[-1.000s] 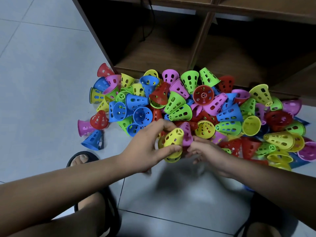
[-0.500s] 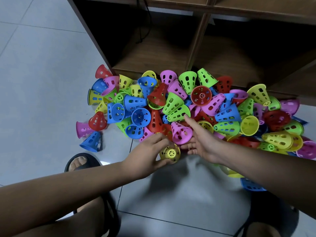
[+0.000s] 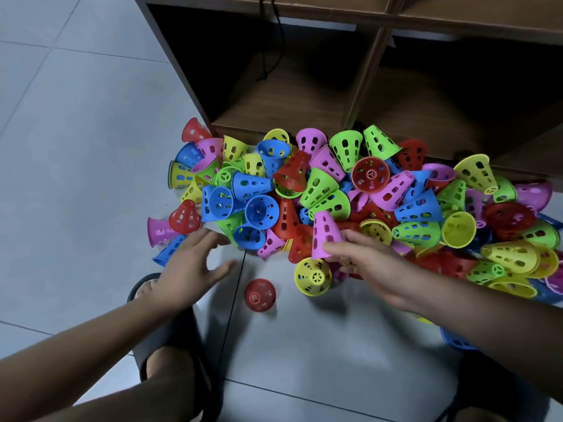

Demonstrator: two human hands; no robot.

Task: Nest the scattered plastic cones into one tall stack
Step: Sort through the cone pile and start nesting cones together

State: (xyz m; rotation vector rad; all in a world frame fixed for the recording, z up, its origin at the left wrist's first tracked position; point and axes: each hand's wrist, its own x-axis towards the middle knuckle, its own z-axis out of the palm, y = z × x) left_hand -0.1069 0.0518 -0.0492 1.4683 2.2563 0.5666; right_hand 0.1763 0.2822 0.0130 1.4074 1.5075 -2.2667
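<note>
Dozens of plastic cones lie heaped against the wooden shelf. My right hand grips a purple cone just above a yellow cone. My left hand hovers empty with its fingers spread, near a lone red cone.

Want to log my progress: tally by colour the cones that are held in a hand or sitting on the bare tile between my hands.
1 red cone, on the tile
1 yellow cone, on the tile
1 purple cone, held by the right hand
Total: 3

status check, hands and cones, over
Left hand open, empty. Right hand grips purple cone. Yellow cone, red cone stand apart on floor, unstacked.
</note>
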